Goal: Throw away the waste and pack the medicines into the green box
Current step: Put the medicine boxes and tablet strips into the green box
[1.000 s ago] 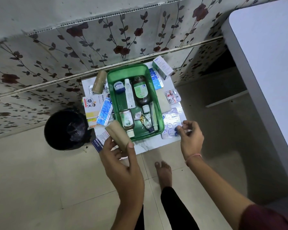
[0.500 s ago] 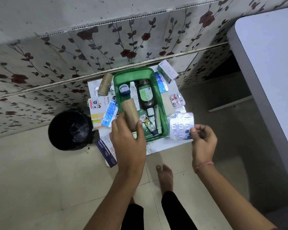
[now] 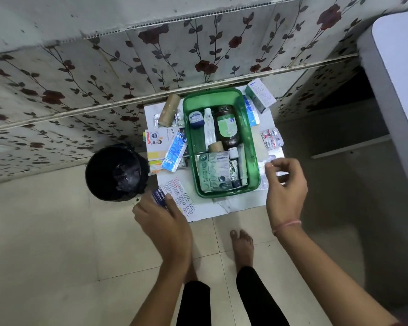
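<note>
The green box sits on a small white table and holds a brown bottle, a white tube, a bandage roll, a small jar and blister strips. My left hand rests at the table's front left corner, fingers on a blue-and-white medicine carton. My right hand hovers at the box's right side, fingers curled over silver blister strips lying on the table. Whether it grips one I cannot tell.
A black lined bin stands on the floor left of the table. Another bandage roll, cartons and a blue strip lie left of the box. A white-green carton and red pills lie right. My bare foot is below.
The bandage roll left my left hand and now lies in the box, with blister strips on top. My left hand moved down-left to the carton; my right hand went back to the table.
</note>
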